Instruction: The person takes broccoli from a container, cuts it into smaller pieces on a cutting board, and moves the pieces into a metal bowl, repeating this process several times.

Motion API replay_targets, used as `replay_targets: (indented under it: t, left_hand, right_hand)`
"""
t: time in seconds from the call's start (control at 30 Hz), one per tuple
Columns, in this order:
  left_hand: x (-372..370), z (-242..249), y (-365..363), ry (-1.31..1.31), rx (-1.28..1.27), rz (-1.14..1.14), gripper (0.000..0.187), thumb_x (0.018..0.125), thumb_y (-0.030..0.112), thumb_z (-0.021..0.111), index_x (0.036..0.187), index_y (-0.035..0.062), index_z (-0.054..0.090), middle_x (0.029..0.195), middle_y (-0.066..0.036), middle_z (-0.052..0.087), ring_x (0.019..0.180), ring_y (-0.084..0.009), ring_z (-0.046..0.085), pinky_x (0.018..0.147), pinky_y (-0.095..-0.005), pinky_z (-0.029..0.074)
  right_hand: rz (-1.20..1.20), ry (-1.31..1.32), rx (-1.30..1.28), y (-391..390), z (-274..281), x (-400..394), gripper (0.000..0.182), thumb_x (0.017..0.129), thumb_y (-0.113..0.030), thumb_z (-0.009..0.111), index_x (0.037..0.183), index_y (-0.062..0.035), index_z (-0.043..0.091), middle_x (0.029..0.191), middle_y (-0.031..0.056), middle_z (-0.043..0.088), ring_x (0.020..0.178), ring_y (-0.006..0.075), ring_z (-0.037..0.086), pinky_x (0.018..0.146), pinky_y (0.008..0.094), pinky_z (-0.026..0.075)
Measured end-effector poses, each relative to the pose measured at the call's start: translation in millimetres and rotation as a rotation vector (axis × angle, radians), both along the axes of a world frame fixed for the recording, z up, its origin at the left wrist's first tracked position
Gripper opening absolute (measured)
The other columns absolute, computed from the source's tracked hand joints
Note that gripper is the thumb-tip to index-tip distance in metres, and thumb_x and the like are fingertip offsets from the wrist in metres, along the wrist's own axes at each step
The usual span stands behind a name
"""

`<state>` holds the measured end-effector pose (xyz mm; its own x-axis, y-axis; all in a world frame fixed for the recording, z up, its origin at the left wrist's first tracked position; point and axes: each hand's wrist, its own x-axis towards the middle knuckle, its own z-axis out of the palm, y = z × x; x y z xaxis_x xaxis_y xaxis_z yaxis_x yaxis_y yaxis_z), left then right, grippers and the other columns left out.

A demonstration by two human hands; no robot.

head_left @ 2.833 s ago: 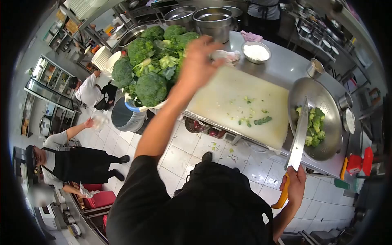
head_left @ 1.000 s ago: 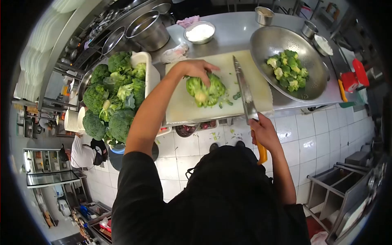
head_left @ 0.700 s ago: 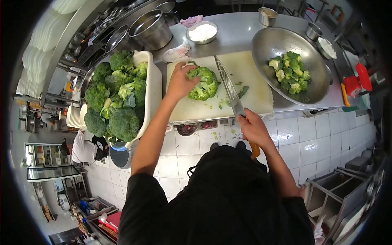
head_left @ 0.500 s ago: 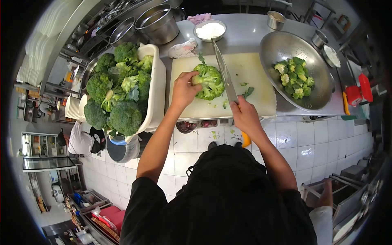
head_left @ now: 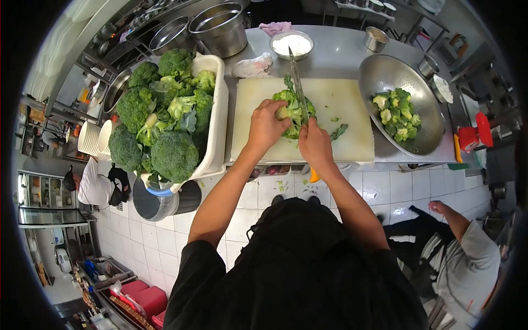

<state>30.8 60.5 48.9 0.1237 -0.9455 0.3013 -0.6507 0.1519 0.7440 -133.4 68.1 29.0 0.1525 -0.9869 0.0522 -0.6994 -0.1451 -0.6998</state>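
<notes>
A white tub (head_left: 215, 104) heaped with whole broccoli is seen at far left. On the cutting board (head_left: 352, 104), a broccoli head (head_left: 290, 107) is gripped by the left hand (head_left: 265, 125). The knife (head_left: 297, 88) is clasped in the right hand (head_left: 315, 142), blade laid across the head. Cut florets (head_left: 397, 114) are held in the colander (head_left: 379, 74) at right

Knife handle (head_left: 313, 176) mostly behind right hand (head_left: 315, 144)

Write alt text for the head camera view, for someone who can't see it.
Seen from above, a person's left hand steadies a broccoli head on a white cutting board while the right hand holds a knife across it. A tub of broccoli sits left, a colander right.
</notes>
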Motion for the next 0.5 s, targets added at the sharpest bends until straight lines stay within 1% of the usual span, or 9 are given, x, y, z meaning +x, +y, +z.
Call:
replay_targets:
  t: [0.1, 0.2, 0.27, 0.3, 0.37, 0.4, 0.43, 0.5]
  left_hand:
    - [2, 3, -2, -0.002, 0.006, -0.025, 0.045, 0.068, 0.005, 0.077, 0.113, 0.0024, 0.074, 0.106, -0.018, 0.069, 0.079, -0.0306, 0.069, 0.077, -0.0391, 0.056]
    - [13, 4, -9, -0.038, -0.003, -0.066, 0.044, 0.067, 0.004, 0.076, 0.112, 0.0022, 0.074, 0.109, -0.018, 0.069, 0.079, -0.0304, 0.069, 0.077, -0.0393, 0.056]
    - [20, 8, -16, -0.055, -0.028, -0.111, 0.044, 0.067, 0.003, 0.076, 0.111, 0.0022, 0.074, 0.110, -0.018, 0.069, 0.079, -0.0303, 0.069, 0.077, -0.0391, 0.056]
    - [22, 16, -16, -0.043, 0.022, -0.134, 0.047, 0.067, 0.003, 0.076, 0.114, 0.0032, 0.074, 0.114, -0.018, 0.069, 0.080, -0.0310, 0.068, 0.078, -0.0387, 0.056]
    - [26, 22, -19, -0.062, -0.027, -0.201, 0.048, 0.067, 0.001, 0.075, 0.115, 0.0036, 0.073, 0.115, -0.018, 0.069, 0.078, -0.0319, 0.068, 0.078, -0.0385, 0.056]
    - [27, 24, -20, -0.071, -0.053, -0.232, 0.049, 0.067, 0.001, 0.075, 0.116, 0.0038, 0.072, 0.115, -0.018, 0.069, 0.078, -0.0323, 0.068, 0.078, -0.0384, 0.056]
    - [29, 26, -21, -0.100, 0.002, -0.244, 0.050, 0.069, -0.002, 0.073, 0.118, 0.0043, 0.071, 0.122, -0.017, 0.068, 0.084, -0.0310, 0.068, 0.081, -0.0376, 0.056]
    - [27, 19, -20, -0.178, -0.120, -0.219, 0.046, 0.071, -0.001, 0.075, 0.116, 0.0048, 0.072, 0.120, -0.016, 0.067, 0.090, -0.0304, 0.066, 0.082, -0.0379, 0.055]
  right_hand:
    - [0.004, -0.033, 0.063, -3, 3, -5, 0.023, 0.100, -0.021, 0.051, 0.108, 0.0004, 0.054, 0.082, 0.0302, 0.068, 0.080, 0.0501, 0.066, 0.078, 0.0594, 0.051]
    - [0.041, -0.301, 0.240, -4, 15, -25, 0.022, 0.099, -0.021, 0.051, 0.105, 0.0006, 0.055, 0.081, 0.0297, 0.067, 0.082, 0.0507, 0.066, 0.079, 0.0592, 0.050]
    - [-0.017, -0.209, 0.189, -6, 6, -39, 0.022, 0.100, -0.021, 0.051, 0.103, 0.0008, 0.055, 0.081, 0.0290, 0.067, 0.082, 0.0512, 0.065, 0.079, 0.0590, 0.049]
    - [-0.049, -0.165, 0.165, -7, -1, -45, 0.022, 0.100, -0.021, 0.051, 0.102, 0.0009, 0.055, 0.081, 0.0287, 0.067, 0.082, 0.0515, 0.065, 0.080, 0.0588, 0.049]
    - [-0.087, -0.156, 0.168, -10, -25, -58, 0.022, 0.100, -0.021, 0.051, 0.103, 0.0008, 0.054, 0.081, 0.0286, 0.067, 0.082, 0.0523, 0.064, 0.080, 0.0592, 0.049]
    - [-0.104, -0.152, 0.169, -9, -26, -60, 0.022, 0.100, -0.021, 0.051, 0.103, 0.0008, 0.054, 0.080, 0.0285, 0.067, 0.082, 0.0527, 0.064, 0.080, 0.0594, 0.049]
    - [-0.112, -0.125, 0.141, -6, -27, -62, 0.022, 0.100, -0.021, 0.051, 0.103, 0.0007, 0.054, 0.081, 0.0287, 0.067, 0.082, 0.0527, 0.064, 0.080, 0.0596, 0.049]
    - [-0.121, -0.068, 0.085, -2, -23, -64, 0.022, 0.100, -0.021, 0.051, 0.104, 0.0005, 0.054, 0.081, 0.0290, 0.067, 0.082, 0.0527, 0.064, 0.079, 0.0600, 0.049]
